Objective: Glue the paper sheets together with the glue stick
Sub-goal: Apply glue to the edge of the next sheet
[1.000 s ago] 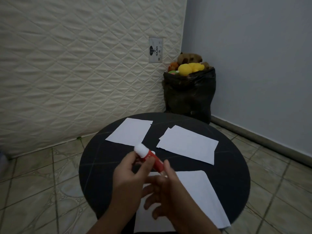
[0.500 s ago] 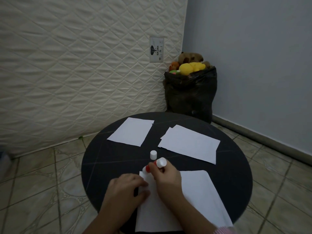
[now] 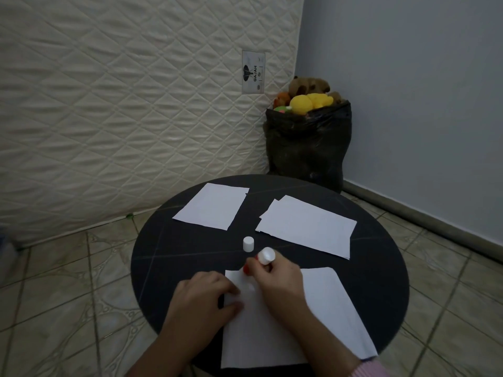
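Round black tabletop (image 3: 168, 257), dim room corner. Right hand (image 3: 277, 278) grips the glue stick (image 3: 265, 258), working end down at the far-left corner of the near paper sheet (image 3: 326, 317). Left hand (image 3: 201, 297), fingers loosely curled, presses the sheet's left edge and holds nothing. Cap (image 3: 248, 243) stands just beyond, apart from the stick. Two more sheets (image 3: 307, 227) lie farther back. Risks: thin paper may wrinkle or slide if the pressing hand lifts; an elbow could knock the cap off the edge.
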